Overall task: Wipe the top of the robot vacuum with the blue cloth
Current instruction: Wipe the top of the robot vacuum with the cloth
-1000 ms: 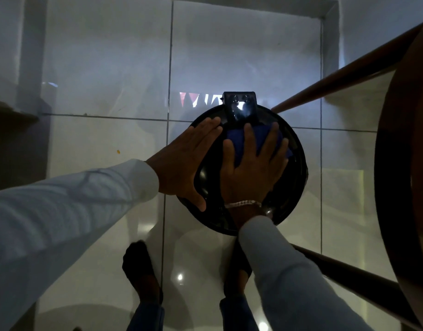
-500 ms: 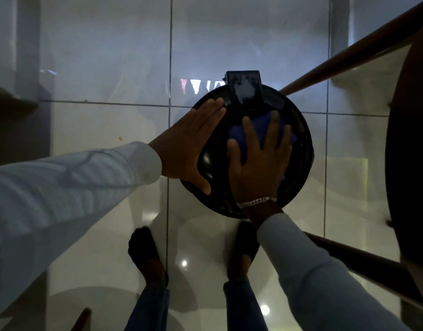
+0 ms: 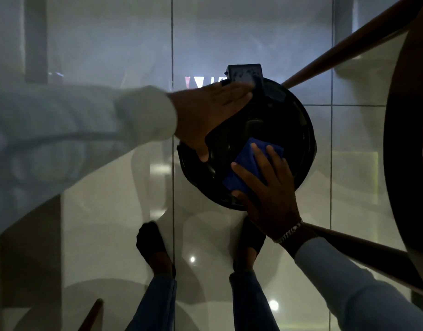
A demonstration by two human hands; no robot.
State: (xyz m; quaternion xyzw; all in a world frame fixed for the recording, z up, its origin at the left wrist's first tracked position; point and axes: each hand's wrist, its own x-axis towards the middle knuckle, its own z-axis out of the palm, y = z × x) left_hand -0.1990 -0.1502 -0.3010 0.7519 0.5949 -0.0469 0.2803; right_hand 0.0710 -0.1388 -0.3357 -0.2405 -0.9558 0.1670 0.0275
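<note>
Cloth on vacuum (near edge), table right.

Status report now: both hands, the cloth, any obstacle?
Right hand flat on blue cloth, near edge of robot vacuum. Left hand open, steadying its left side. Nothing in the way.

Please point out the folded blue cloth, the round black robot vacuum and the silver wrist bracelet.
Blue cloth [image 3: 242,164], head view, its bare left half.
Robot vacuum [image 3: 294,120], head view, its glossy top.
Bracelet [image 3: 289,232], head view, mid-chain.

dim bluish light, lamp glints on the glossy floor tiles, motion-blurred left sleeve, wide-angle bending at edges
</note>
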